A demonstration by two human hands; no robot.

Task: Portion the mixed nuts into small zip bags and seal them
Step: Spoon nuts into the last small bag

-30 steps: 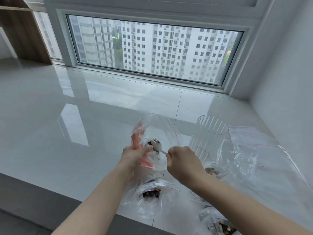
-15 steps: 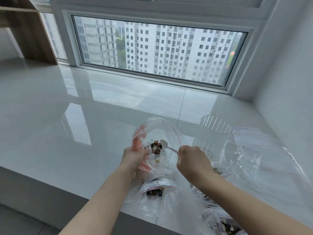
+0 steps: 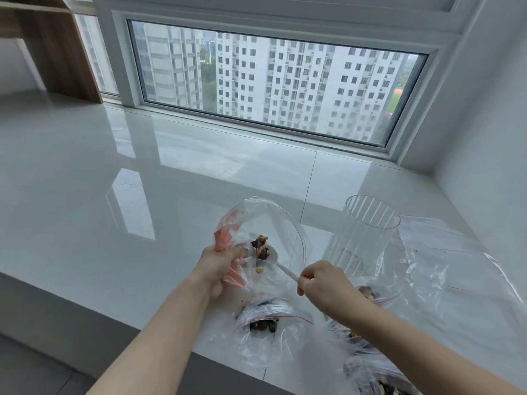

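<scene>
My left hand (image 3: pixel 218 267) grips the near edge of a clear zip bag (image 3: pixel 273 223) with a pink label, holding its mouth wide open above the sill. My right hand (image 3: pixel 322 283) pinches the handle of a small white spoon (image 3: pixel 281 265). The spoon's bowl sits inside the bag's mouth beside a small clump of mixed nuts (image 3: pixel 262 246). One pale nut lies lower in the bag. A zip bag with nuts (image 3: pixel 263 326) lies on the sill below my hands. Another bag of nuts (image 3: pixel 370 293) shows behind my right wrist.
A tall clear ribbed plastic container (image 3: pixel 368 232) stands right of the held bag. Several flat clear zip bags (image 3: pixel 445 252) lie at the right. A further bag with nuts (image 3: pixel 382 383) sits at the bottom right. The glossy white sill (image 3: pixel 142 195) ends near me; a window is behind.
The spoon has tipped its nuts into the held bag and drawn back a little toward me. My right hand moved right and down. My left hand keeps its grip.
</scene>
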